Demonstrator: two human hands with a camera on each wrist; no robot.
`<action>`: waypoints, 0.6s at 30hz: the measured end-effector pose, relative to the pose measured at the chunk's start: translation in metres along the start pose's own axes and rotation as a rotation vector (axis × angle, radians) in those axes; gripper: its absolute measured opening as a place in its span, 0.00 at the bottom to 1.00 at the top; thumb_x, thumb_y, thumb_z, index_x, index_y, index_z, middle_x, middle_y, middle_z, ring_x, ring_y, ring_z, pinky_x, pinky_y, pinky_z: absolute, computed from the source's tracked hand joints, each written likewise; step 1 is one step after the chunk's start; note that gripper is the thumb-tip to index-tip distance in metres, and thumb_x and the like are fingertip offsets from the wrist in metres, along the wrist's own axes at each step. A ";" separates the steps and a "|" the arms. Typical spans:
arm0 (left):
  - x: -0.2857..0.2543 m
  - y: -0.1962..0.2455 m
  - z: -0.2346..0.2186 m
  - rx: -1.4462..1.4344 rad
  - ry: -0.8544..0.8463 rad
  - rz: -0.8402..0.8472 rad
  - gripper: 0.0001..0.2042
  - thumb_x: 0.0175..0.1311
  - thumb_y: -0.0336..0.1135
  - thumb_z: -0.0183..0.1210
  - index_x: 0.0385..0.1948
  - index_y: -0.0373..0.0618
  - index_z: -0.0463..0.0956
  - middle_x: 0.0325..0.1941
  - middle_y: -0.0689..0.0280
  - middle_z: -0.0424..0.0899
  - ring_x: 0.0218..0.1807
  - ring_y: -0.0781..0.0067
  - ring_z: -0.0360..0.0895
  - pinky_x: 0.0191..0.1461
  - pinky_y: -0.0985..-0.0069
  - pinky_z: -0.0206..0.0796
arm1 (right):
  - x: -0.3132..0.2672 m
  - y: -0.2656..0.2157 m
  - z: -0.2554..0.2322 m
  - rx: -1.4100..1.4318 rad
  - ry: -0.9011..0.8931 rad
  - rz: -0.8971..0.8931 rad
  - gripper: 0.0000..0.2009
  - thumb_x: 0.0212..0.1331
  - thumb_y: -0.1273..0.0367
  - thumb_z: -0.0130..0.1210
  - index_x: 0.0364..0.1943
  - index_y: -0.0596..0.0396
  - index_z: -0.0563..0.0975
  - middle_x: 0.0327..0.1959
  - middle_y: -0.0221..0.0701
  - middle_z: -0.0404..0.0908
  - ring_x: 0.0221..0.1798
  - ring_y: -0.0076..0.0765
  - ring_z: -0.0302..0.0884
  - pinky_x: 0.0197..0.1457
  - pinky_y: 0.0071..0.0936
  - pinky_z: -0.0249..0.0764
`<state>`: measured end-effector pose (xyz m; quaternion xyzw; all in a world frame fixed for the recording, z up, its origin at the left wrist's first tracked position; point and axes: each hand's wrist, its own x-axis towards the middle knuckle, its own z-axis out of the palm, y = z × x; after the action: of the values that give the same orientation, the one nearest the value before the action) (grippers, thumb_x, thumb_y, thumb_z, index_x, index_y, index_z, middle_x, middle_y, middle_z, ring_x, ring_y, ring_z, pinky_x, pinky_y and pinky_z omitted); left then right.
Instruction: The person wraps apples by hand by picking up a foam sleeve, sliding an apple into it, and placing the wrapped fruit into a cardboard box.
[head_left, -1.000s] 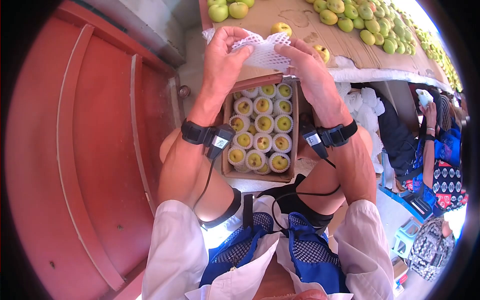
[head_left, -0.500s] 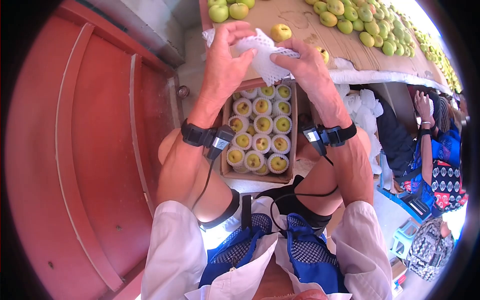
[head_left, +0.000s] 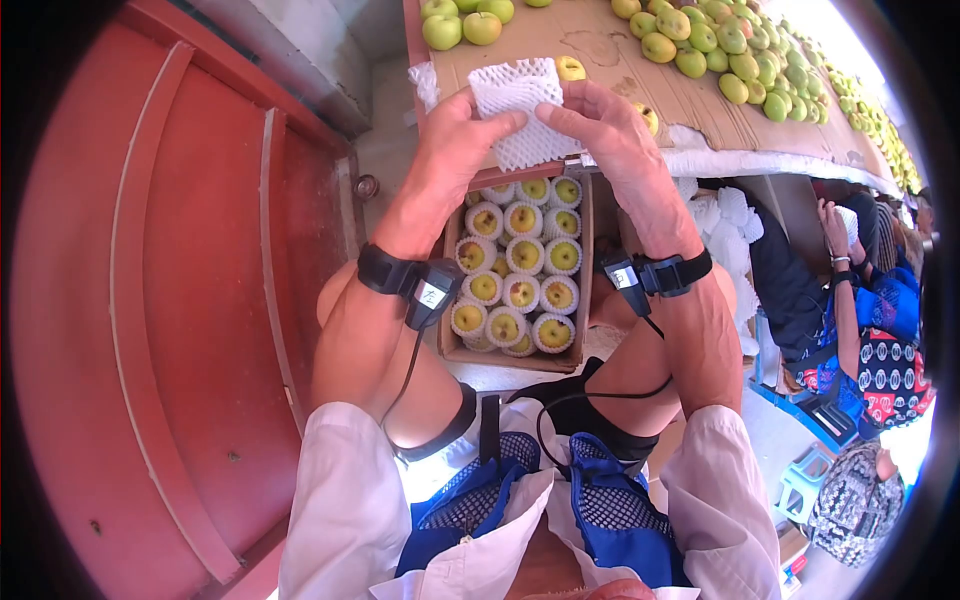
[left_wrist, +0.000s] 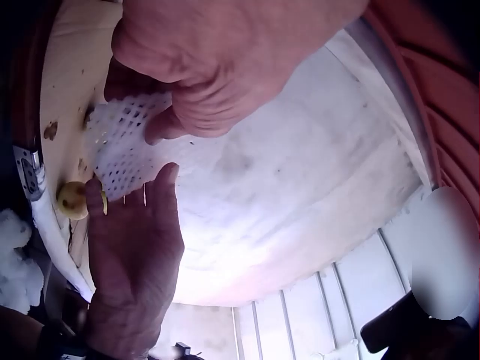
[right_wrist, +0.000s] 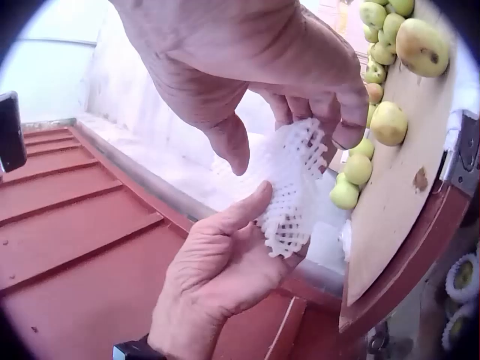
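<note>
A white foam fruit net (head_left: 515, 88) hangs between both hands over the near edge of the cardboard-covered table, its flattened mesh facing me. My left hand (head_left: 452, 140) pinches its left side, thumb in front and fingers mostly hidden behind. On the right side my right hand (head_left: 618, 130) holds it, thumb at the edge and fingertips behind; the right wrist view shows the net (right_wrist: 289, 199) across the left fingers. No apple shows inside the net. Just beyond it lies a yellow apple (head_left: 570, 68). Below the hands, a cardboard box (head_left: 587, 270) contains rows of apples in foam nets (head_left: 523, 255).
Loose green apples (head_left: 745, 65) are piled on the cardboard-topped table (head_left: 600, 50), with several more (head_left: 462, 25) at its left corner. White foam nets (head_left: 735, 225) hang below right. Another person (head_left: 850, 330) sits at the right. A red door (head_left: 150, 300) stands on the left.
The foam net was slanted and crumpled between the hands; it now hangs flatter and more upright. Both hands have drawn nearer its sides, and the left has come down slightly.
</note>
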<state>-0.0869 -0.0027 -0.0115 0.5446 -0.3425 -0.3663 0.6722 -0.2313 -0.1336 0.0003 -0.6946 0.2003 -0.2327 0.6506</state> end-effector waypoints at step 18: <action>-0.006 -0.001 0.023 -0.015 0.141 -0.021 0.17 0.72 0.35 0.58 0.57 0.35 0.78 0.55 0.64 0.83 0.56 0.74 0.79 0.61 0.73 0.70 | -0.009 0.013 0.033 -0.750 0.344 -0.428 0.14 0.55 0.70 0.61 0.46 0.53 0.75 0.45 0.41 0.80 0.45 0.53 0.82 0.49 0.45 0.77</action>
<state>-0.1098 -0.0086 -0.0085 0.5677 -0.2860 -0.3366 0.6947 -0.2189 -0.1027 -0.0148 -0.8591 0.2278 -0.3847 0.2491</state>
